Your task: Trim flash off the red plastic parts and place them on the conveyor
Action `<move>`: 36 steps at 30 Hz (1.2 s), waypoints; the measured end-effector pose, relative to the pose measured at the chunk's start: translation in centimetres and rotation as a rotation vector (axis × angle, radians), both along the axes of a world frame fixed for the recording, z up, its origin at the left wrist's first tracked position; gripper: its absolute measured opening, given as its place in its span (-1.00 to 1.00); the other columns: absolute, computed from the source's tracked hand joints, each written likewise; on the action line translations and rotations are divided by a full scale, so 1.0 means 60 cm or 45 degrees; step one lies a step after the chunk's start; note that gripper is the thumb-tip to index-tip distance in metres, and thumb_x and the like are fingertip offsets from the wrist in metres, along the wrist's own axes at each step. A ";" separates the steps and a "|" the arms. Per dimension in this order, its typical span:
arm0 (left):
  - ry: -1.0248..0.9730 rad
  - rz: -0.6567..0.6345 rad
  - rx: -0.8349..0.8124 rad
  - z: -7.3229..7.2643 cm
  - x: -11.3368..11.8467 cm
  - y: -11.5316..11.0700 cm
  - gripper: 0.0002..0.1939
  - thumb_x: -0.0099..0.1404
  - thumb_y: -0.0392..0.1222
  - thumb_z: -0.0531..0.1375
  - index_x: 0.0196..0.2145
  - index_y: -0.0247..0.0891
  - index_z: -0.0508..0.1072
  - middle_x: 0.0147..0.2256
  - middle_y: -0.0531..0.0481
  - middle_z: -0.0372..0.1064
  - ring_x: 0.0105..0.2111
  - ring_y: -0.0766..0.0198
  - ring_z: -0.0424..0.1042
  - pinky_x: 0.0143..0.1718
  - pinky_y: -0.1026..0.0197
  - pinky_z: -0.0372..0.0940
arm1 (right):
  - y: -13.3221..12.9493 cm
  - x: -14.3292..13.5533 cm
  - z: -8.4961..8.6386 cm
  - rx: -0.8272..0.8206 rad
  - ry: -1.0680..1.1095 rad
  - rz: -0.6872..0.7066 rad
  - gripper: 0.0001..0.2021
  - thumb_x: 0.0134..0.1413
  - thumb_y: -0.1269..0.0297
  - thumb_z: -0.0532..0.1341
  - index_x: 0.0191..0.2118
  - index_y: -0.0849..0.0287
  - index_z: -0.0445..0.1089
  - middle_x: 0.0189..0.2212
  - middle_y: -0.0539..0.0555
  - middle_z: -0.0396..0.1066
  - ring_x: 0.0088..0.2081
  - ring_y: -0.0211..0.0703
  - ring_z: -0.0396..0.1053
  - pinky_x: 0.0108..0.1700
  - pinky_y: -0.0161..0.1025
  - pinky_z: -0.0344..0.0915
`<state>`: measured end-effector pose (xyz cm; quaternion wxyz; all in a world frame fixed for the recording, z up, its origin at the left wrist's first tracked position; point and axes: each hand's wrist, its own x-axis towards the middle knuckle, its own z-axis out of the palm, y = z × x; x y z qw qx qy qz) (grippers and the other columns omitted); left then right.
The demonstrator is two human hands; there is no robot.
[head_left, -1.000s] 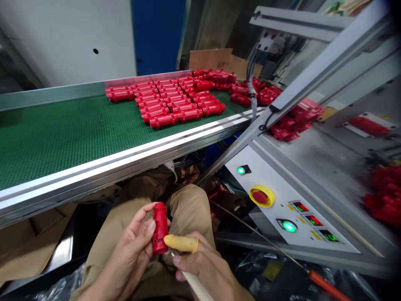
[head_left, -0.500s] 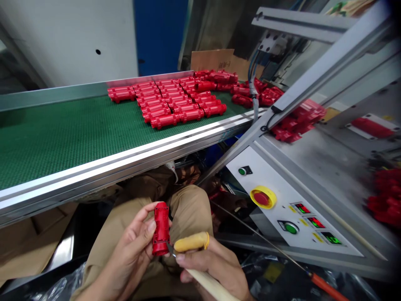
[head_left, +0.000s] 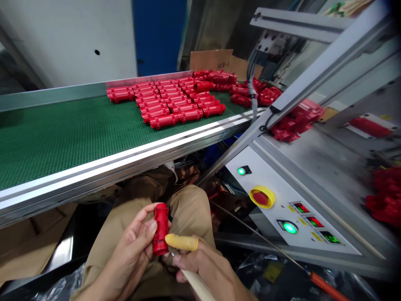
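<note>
Over the lap, left hand (head_left: 131,255) fingers grip the red part (head_left: 161,229); right hand (head_left: 208,269) closed on a pale-handled tool (head_left: 196,285), probably a blade; keep it shallow

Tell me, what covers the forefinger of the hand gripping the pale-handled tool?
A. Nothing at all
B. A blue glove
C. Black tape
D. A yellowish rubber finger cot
D: the right hand wears a yellowish finger cot on its forefinger, pressed beside the red plastic part held in the left hand.
</note>
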<state>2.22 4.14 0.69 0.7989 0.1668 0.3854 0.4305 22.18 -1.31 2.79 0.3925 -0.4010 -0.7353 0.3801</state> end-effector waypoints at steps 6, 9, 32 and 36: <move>-0.026 -0.009 0.013 0.003 -0.001 0.001 -0.55 0.34 -0.14 0.37 0.15 -0.11 0.43 -0.27 -0.04 0.48 -0.41 0.20 0.48 -0.41 0.17 0.44 | -0.003 -0.005 -0.003 0.027 0.302 -0.294 -0.78 0.34 0.45 0.31 0.03 0.05 0.52 -0.27 0.09 0.64 -0.30 -0.12 0.64 -0.25 -0.29 0.64; -0.032 0.001 0.005 0.007 0.002 0.002 -0.57 0.33 -0.13 0.38 0.13 -0.13 0.47 -0.29 -0.05 0.50 -0.42 0.27 0.44 -0.37 0.21 0.43 | 0.011 -0.005 0.001 0.114 0.253 -0.175 -0.78 0.30 0.47 0.32 0.00 0.11 0.57 -0.30 0.11 0.61 -0.28 -0.11 0.63 -0.26 -0.28 0.63; -0.015 -0.003 -0.007 0.006 0.001 -0.001 -0.50 0.30 -0.08 0.41 0.16 -0.15 0.48 -0.20 -0.14 0.57 -0.31 0.21 0.50 -0.31 0.23 0.40 | 0.019 -0.008 0.008 0.154 0.147 -0.132 -0.74 0.24 0.53 0.35 0.00 0.12 0.56 -0.24 0.14 0.60 -0.24 -0.10 0.62 -0.21 -0.28 0.62; -0.002 0.028 -0.002 0.005 0.002 -0.002 -0.52 0.28 -0.10 0.42 0.13 -0.14 0.51 -0.26 -0.09 0.54 -0.34 0.21 0.49 -0.32 0.24 0.40 | 0.017 -0.005 0.009 0.146 0.099 -0.097 -0.77 0.28 0.50 0.31 0.00 0.14 0.52 -0.19 0.15 0.58 -0.22 -0.14 0.60 -0.17 -0.31 0.60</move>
